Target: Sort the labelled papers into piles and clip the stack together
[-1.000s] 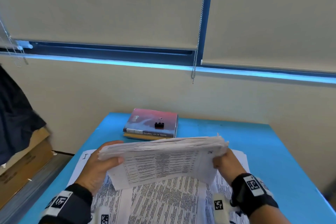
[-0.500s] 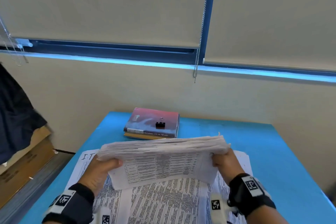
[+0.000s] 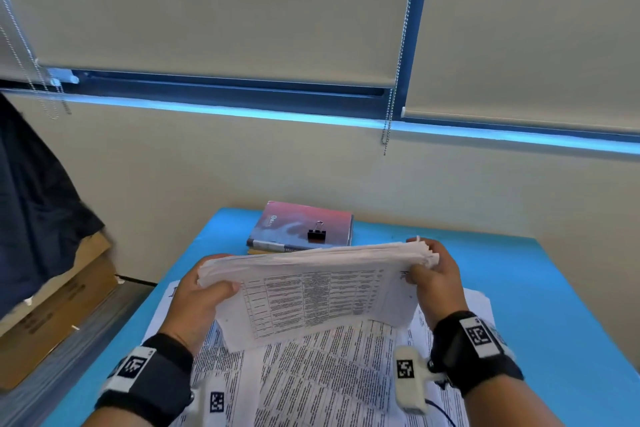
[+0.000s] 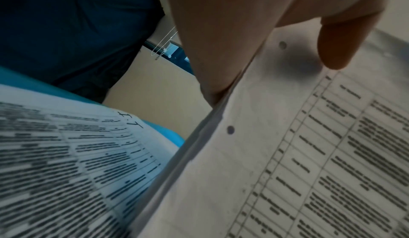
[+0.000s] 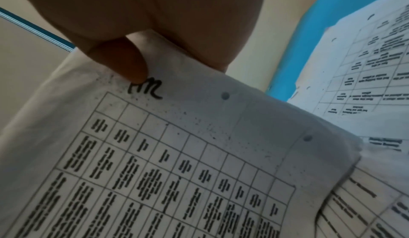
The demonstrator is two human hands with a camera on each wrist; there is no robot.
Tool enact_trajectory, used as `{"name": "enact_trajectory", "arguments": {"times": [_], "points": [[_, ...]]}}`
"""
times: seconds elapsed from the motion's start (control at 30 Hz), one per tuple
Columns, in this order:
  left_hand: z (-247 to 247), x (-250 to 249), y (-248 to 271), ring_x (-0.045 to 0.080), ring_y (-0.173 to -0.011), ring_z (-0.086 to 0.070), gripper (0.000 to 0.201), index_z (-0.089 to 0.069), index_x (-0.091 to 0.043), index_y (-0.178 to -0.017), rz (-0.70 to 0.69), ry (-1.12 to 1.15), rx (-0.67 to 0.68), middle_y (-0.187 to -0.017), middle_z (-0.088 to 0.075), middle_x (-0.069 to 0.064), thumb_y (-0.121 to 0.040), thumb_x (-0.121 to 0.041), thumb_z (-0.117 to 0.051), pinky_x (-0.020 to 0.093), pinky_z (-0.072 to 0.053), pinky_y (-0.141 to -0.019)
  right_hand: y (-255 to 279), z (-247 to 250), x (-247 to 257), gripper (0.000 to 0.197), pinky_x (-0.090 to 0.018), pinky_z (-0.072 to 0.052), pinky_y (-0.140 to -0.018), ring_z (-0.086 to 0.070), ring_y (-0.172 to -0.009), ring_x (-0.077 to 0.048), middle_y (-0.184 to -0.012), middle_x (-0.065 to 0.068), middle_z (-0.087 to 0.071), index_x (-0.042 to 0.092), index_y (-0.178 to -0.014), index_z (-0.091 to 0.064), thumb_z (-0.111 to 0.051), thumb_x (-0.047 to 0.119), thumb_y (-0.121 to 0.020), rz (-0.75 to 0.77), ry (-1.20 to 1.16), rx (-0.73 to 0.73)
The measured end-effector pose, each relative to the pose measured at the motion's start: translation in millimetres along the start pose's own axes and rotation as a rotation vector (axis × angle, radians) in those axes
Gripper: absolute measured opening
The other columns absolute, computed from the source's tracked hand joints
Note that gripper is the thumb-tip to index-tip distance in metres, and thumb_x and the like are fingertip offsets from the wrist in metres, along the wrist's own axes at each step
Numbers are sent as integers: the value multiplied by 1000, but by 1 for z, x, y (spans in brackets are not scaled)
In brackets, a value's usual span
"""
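A thick stack of printed papers stands on its long edge above the blue table, its tabled front sheet facing me. My left hand grips its left end, thumb on the front sheet. My right hand grips the right end, thumb beside a handwritten label. More printed sheets lie flat under the stack; one carries a handwritten "I.T". A black binder clip sits on the books at the table's far side.
Two stacked books lie against the wall at the table's far edge. Cardboard boxes and a dark cloth are to the left of the table. Bare blue tabletop shows on the right.
The held stack has tilted: its right end has risen a little and its left end has dropped. Both hands keep their grip.
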State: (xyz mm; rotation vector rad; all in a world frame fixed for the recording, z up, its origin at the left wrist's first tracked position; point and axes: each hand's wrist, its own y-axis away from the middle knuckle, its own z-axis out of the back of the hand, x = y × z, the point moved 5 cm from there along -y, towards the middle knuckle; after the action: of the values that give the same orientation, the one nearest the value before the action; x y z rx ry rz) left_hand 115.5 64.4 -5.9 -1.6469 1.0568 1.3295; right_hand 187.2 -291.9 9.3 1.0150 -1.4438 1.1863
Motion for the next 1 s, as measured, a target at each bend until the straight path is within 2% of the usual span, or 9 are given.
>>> {"name": "enact_trajectory", "arguments": {"times": [0.1, 0.23, 0.47, 0.57, 0.67, 0.73, 0.83, 0.9, 1.0], "points": [[4, 15, 1, 29, -92, -63, 50, -65, -4, -107, 84, 20, -13, -94, -73, 11, -58, -3, -59, 34, -48, -75, -5, -1, -11, 34, -28, -40, -60, -49, -67, -18, -73, -4, -58, 11, -83, -62, -46, 6, -54, -39, 30, -11], [-2, 28, 7, 26, -90, -64, 43, -67, -10, -96, 166, -30, -3, -78, -77, -3, -55, -4, -57, 33, -46, -74, -3, -11, -30, 22, -33, -38, -62, -48, -69, -23, -64, -7, -54, 9, -63, -56, -43, 6, -46, -175, 215, 124], [5, 17, 3, 25, -90, -67, 33, -68, -6, -98, 119, -44, -23, -82, -77, 1, -68, 5, -59, 34, -48, -74, -4, -2, -23, 45, -35, -46, -72, -61, -77, -20, -71, 3, -69, 18, -71, -77, -48, -2, -44, -146, -80, 235], [6, 34, 2, 37, -101, -64, 34, -65, -1, -105, 217, -57, -27, -90, -74, 11, -80, 16, -49, 36, -48, -74, 10, -10, -35, 32, -33, -49, -70, -68, -76, -22, -74, 0, -75, 12, -76, -73, -56, -1, -52, -221, 93, 323], [5, 32, -4, 39, -107, -62, 36, -65, -7, -102, 228, -117, -38, -98, -71, 13, -78, 16, -50, 36, -49, -77, 10, -9, -38, 22, -32, -48, -69, -70, -69, -12, -71, 3, -76, 11, -79, -71, -64, -9, -75, -201, 198, 250], [9, 12, -9, 37, -114, -59, 46, -60, -19, -109, 138, -198, -48, -108, -67, 8, -69, 5, -58, 36, -48, -80, 8, -6, -34, 20, -32, -48, -70, -70, -70, -17, -71, 2, -76, 10, -77, -72, -63, -8, -80, -177, 220, 207], [4, -51, -3, 19, -129, -43, 80, -37, -29, -140, -213, -625, -86, -142, -41, 0, -69, -10, -69, 32, -38, -100, 11, -12, -11, 11, -34, -50, -69, -66, -66, -19, -70, -5, -74, 2, -72, -70, -64, 12, -70, -111, 303, 223], [-27, -95, 13, 12, -141, -25, 97, -23, -31, -149, -478, -994, 24, -155, -24, -3, -65, -30, -71, 34, -25, -114, 15, -20, 10, 22, -31, -43, -60, -52, -54, -15, -58, -5, -61, -1, -63, -61, -57, 20, -64, -32, 381, 268], [-83, -130, 31, 10, -148, -10, 102, -13, -38, -151, -597, -1333, 323, -161, -13, -8, -63, -47, -63, 33, -12, -121, 26, -40, 55, 20, -25, -26, -48, -30, -48, -8, -51, 7, -39, 6, -56, -44, -51, 22, -67, 158, 502, 387]]}}
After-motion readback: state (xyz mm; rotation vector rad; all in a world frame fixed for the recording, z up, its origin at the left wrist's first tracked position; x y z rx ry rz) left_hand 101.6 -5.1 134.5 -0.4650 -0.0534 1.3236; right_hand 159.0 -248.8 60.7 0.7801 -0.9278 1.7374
